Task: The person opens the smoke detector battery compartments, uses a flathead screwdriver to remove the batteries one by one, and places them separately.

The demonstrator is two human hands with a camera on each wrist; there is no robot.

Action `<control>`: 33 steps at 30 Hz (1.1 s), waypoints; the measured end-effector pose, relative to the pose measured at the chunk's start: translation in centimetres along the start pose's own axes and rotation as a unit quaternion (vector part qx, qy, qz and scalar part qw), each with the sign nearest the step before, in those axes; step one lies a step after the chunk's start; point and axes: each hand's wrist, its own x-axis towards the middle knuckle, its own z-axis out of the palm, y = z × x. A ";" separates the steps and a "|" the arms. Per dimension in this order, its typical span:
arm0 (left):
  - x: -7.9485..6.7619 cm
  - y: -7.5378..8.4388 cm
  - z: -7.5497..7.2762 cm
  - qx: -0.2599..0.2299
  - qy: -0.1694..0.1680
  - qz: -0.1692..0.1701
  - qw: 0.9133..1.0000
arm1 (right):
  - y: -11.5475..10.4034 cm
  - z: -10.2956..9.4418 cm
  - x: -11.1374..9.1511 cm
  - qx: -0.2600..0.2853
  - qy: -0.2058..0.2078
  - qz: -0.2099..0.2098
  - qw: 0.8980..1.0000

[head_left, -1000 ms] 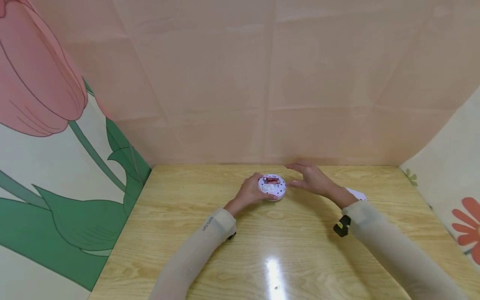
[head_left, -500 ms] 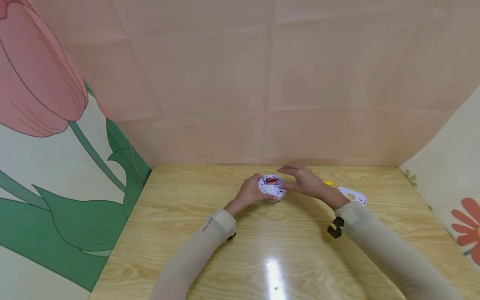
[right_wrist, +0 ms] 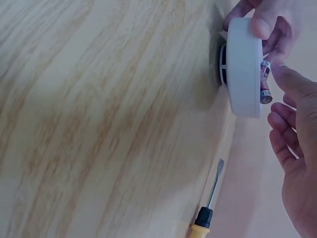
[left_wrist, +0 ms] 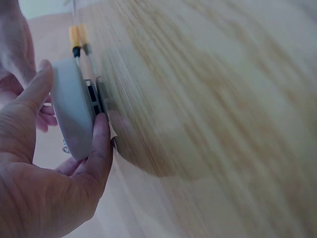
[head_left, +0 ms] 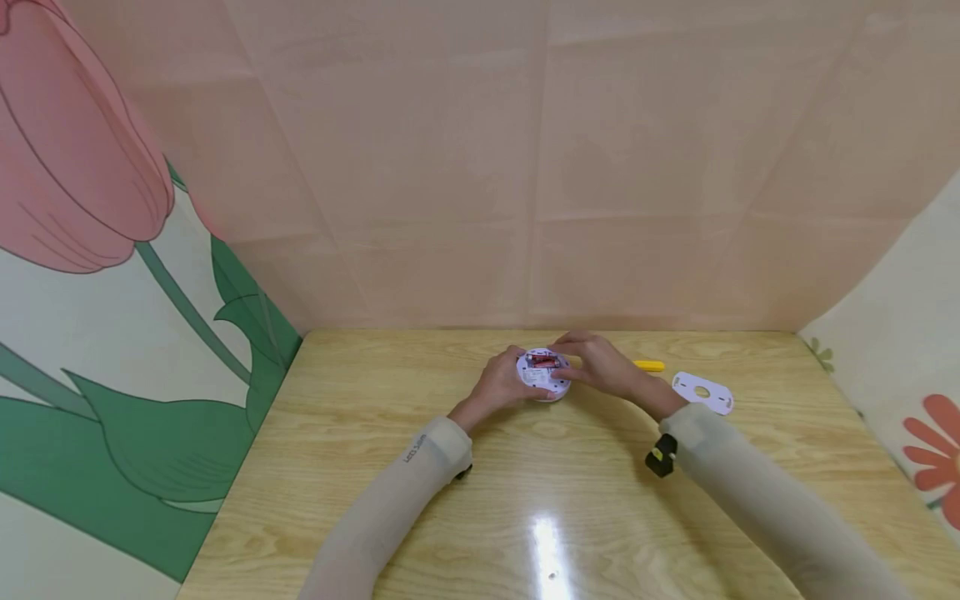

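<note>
In the head view my left hand (head_left: 495, 382) grips the rim of a round white smoke detector (head_left: 536, 377), its back facing up. Red batteries (head_left: 543, 362) show in the recess there. The right wrist view has one battery (right_wrist: 266, 91) standing tilted out of the back, with my right thumb (right_wrist: 287, 79) right at its upper end. My right hand (head_left: 606, 367) reaches over the detector's right side, index finger and thumb apart, other fingers loosely bent. From the left wrist, the detector (left_wrist: 72, 106) sits between the left thumb and fingers, its vented face toward the wooden table.
A yellow-handled screwdriver (head_left: 649, 366) lies right of the hands, its flat-tipped shaft (right_wrist: 215, 186) pointing toward the detector. Further right is a white mounting plate (head_left: 703, 392) with a central hole. A pink backdrop (head_left: 450, 208) rises at the table's (head_left: 360, 392) back edge.
My right hand has moved left, from beside the detector to over its batteries. The screwdriver and mounting plate have come into sight behind it. The left hand keeps its hold.
</note>
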 end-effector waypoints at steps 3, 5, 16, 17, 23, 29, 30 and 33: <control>0.0 0.0 0.0 0.000 0.003 0.002 1.000 | 0.0 0.3 0.1 -0.001 0.003 -0.003 1.000; -0.1 0.0 0.0 -0.001 0.005 0.005 1.000 | 0.1 0.6 0.1 0.001 0.001 0.001 1.000; -0.1 0.0 -0.1 -0.003 0.004 0.008 1.000 | 0.3 1.5 0.3 -0.003 0.001 0.008 1.000; -0.1 0.1 -0.1 -0.003 0.004 0.007 1.000 | 0.3 1.5 0.3 -0.003 0.002 0.006 1.000; -0.1 0.3 -0.1 0.000 0.004 0.004 1.000 | 0.3 1.8 0.6 0.007 0.007 0.010 1.000; -0.1 0.2 0.0 0.002 0.005 -0.001 1.000 | 0.4 1.9 0.7 0.029 0.013 0.017 0.999; -0.1 0.2 0.0 0.002 0.005 -0.002 1.000 | 0.4 1.9 0.7 0.032 0.013 0.020 0.999; 0.0 0.2 0.0 0.002 0.005 -0.005 1.000 | 0.5 2.0 0.7 0.032 0.013 0.025 0.999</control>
